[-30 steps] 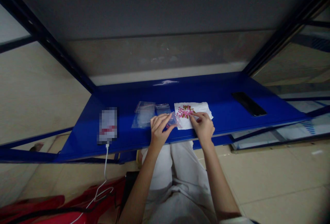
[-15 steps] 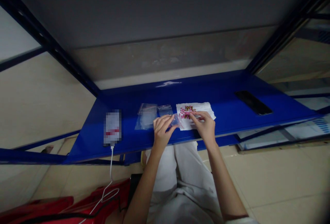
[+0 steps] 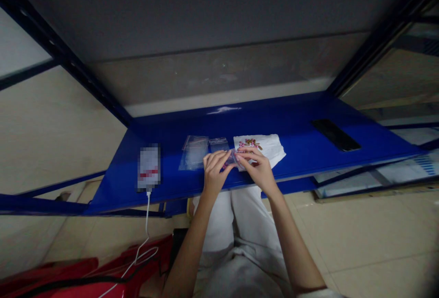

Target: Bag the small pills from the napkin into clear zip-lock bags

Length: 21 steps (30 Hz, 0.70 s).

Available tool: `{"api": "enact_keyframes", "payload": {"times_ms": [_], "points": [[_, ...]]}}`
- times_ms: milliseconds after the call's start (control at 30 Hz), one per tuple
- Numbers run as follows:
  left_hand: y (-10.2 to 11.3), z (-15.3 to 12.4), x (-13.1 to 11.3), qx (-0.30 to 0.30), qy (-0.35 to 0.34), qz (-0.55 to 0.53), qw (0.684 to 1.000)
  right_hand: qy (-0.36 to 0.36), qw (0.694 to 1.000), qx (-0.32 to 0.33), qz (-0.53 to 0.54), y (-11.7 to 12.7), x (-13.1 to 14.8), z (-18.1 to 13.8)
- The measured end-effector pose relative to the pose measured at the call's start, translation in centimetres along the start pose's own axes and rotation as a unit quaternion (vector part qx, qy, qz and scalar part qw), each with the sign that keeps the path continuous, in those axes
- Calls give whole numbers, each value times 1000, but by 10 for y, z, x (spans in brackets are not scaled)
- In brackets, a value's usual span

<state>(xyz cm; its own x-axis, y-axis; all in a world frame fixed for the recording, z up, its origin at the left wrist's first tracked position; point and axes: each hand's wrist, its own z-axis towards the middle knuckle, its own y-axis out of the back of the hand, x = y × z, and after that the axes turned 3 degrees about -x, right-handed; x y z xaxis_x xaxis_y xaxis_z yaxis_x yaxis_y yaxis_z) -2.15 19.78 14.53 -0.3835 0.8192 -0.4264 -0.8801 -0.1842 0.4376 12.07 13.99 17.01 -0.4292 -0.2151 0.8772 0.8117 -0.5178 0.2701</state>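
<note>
My left hand (image 3: pixel 214 170) pinches a small clear zip bag (image 3: pixel 230 159) over the front of the blue shelf (image 3: pixel 295 151). My right hand (image 3: pixel 256 166) has its fingertips pressed together at the bag's mouth; what they hold is too small to make out. Just behind the hands lies a white sheet (image 3: pixel 270 146) with several pink and brown capsules (image 3: pixel 249 143) on it. A few empty clear bags (image 3: pixel 195 151) lie to the left of the hands.
A phone with a white cable (image 3: pixel 149 170) lies at the shelf's left end, and a black phone (image 3: pixel 335 134) lies at its right end. Dark uprights frame the shelf on both sides. A red bag (image 3: pixel 113 270) sits on the tiled floor below.
My right hand has moved left, from the capsules on the white sheet to the mouth of the small bag in my left hand. The left hand has stayed put.
</note>
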Motion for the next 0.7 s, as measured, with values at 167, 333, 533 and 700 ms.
{"api": "enact_keyframes", "payload": {"times_ms": [167,333,533,700], "points": [[-1,1,0,-23,13,-1,1000,-39,983,-126,-127,22,-21,2],[0,1,-1,-20,18,-5,1000,-83,942,-130,-299,30,-35,-2],[0,2,-2,-13,10,-8,1000,-102,920,-140,-351,22,-35,1],[0,1,-2,-20,19,-9,1000,-121,916,-133,-359,25,-35,5]]}}
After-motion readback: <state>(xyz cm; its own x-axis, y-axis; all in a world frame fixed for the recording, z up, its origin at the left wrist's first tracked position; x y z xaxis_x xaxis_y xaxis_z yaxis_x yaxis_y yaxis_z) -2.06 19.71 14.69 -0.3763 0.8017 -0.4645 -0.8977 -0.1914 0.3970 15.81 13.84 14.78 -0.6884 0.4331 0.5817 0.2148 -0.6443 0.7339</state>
